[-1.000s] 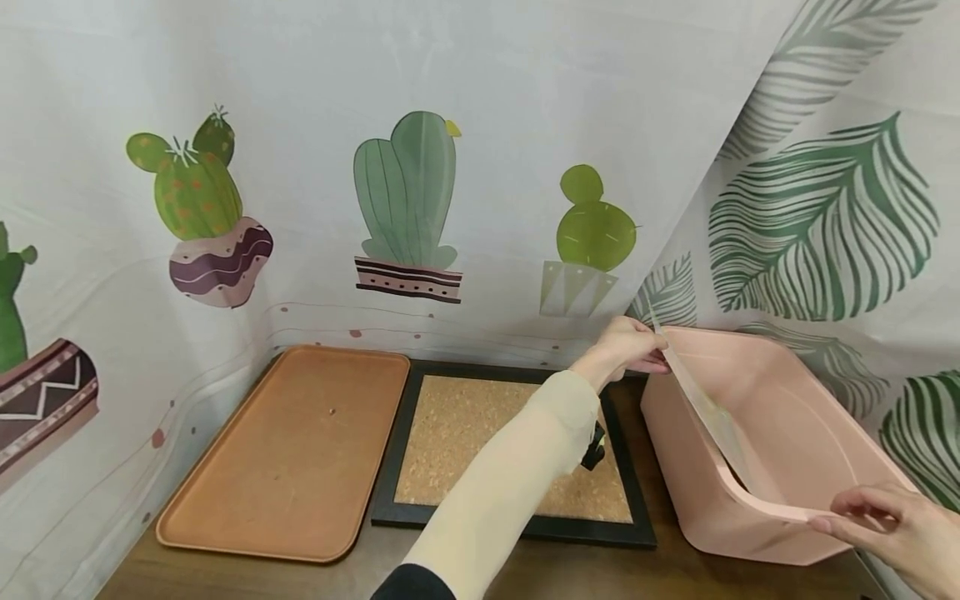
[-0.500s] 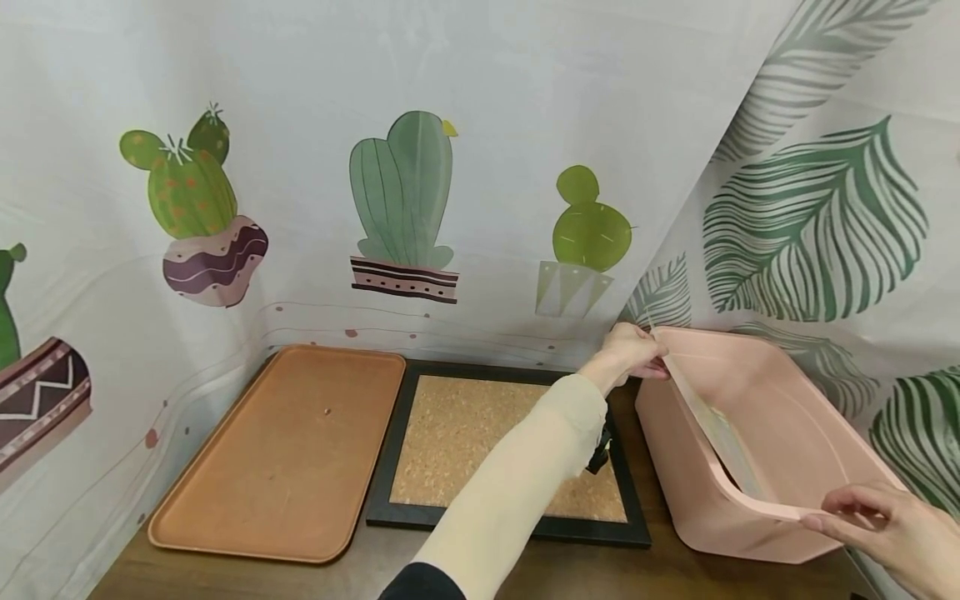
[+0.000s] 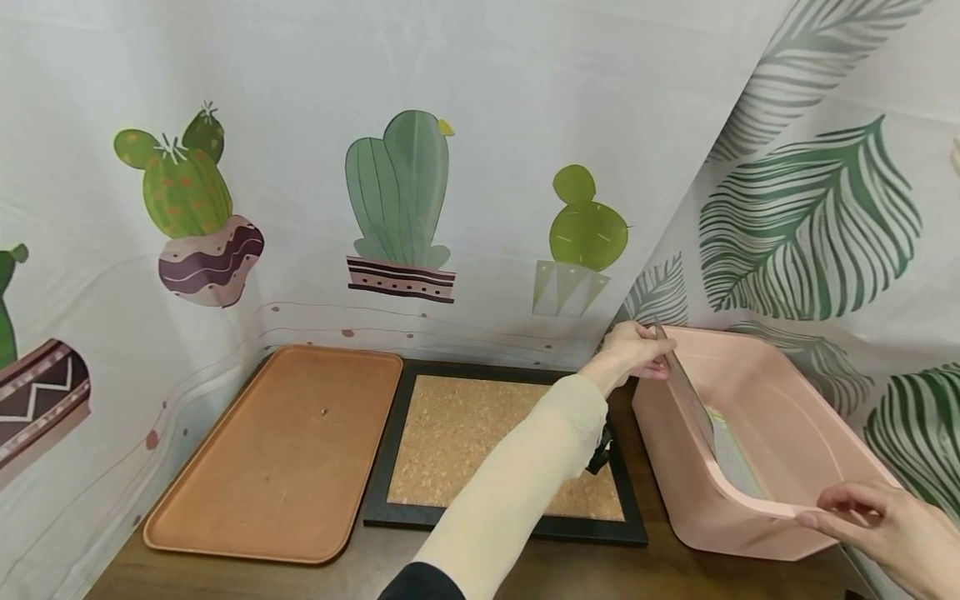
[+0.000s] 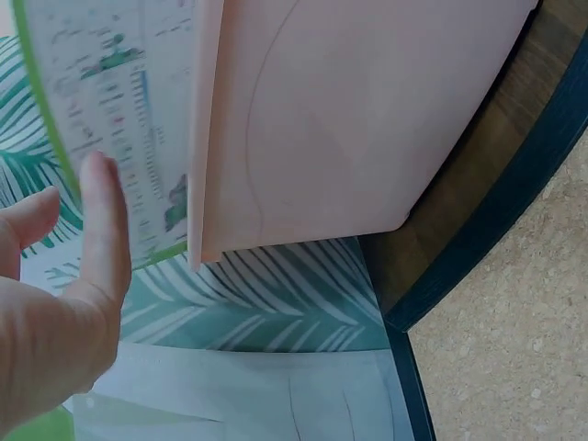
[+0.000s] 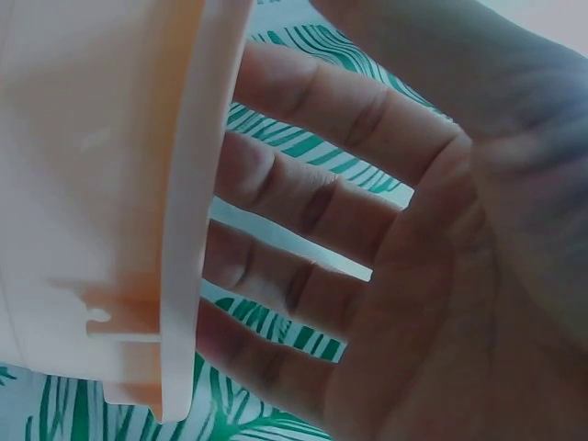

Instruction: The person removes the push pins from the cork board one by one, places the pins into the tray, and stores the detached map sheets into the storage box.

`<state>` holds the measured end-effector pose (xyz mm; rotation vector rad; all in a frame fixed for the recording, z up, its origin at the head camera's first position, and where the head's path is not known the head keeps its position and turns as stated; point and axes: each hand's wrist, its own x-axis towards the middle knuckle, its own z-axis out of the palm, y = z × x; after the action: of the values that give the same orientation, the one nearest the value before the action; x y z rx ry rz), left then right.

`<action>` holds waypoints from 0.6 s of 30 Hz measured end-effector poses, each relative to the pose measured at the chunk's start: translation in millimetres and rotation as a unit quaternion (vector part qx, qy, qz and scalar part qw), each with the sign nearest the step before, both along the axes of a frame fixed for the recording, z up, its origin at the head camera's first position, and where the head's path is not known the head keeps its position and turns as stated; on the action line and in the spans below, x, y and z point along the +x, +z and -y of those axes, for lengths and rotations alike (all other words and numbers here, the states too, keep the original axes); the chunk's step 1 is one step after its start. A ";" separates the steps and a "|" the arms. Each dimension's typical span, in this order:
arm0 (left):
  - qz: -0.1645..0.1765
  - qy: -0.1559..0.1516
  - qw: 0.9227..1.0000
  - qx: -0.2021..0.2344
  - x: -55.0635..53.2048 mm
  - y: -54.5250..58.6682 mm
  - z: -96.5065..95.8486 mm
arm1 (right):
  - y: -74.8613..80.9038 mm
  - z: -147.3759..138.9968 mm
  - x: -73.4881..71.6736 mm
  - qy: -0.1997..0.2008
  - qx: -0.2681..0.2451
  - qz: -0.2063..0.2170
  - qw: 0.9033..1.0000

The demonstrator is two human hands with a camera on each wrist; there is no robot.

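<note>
My left hand (image 3: 633, 350) is at the far left corner of a pink plastic bin (image 3: 693, 492). It pinches the edge of a thin printed sheet (image 4: 152, 110), which has a green border and small pictures and text. The grey side of the sheet slants down into the bin along the inside of its left wall. Lower inside, a pale surface with a green edge (image 3: 733, 454) shows. At the near right corner, my right hand (image 3: 885, 529) grips the bin's rim (image 5: 188, 220), fingertips partly hidden behind it.
An orange-brown tray (image 3: 277, 450) lies at the left of the wooden table (image 3: 390, 571). Between tray and bin lies a cork board (image 3: 450, 437) in a black frame, with my left forearm crossing over it. Curtains (image 3: 487, 75) printed with cacti and leaves hang behind.
The upper part of the sheet has turned from a broad pale face to a narrow grey one. More of the green-edged surface shows inside the bin. My right hand stays on the rim.
</note>
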<state>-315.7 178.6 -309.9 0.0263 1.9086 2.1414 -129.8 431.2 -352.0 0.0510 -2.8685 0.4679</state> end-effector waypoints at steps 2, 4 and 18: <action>-0.011 -0.010 1.000 -0.017 0.7 0.0 2.1 | -0.7 -0.9 0.6 0.000 0.000 -0.003 1.000; -0.023 -0.022 0.999 -0.043 1.1 0.3 5.1 | -1.3 -2.1 1.3 0.004 0.001 -0.010 1.000; -0.118 -0.091 0.969 -0.196 -5.0 -4.1 40.9 | -4.6 -7.4 2.3 0.010 -0.017 -0.038 0.999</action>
<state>-320.7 137.7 -313.9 0.3786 2.3304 1.6752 -127.5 438.5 -356.6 0.0899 -2.7865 0.5067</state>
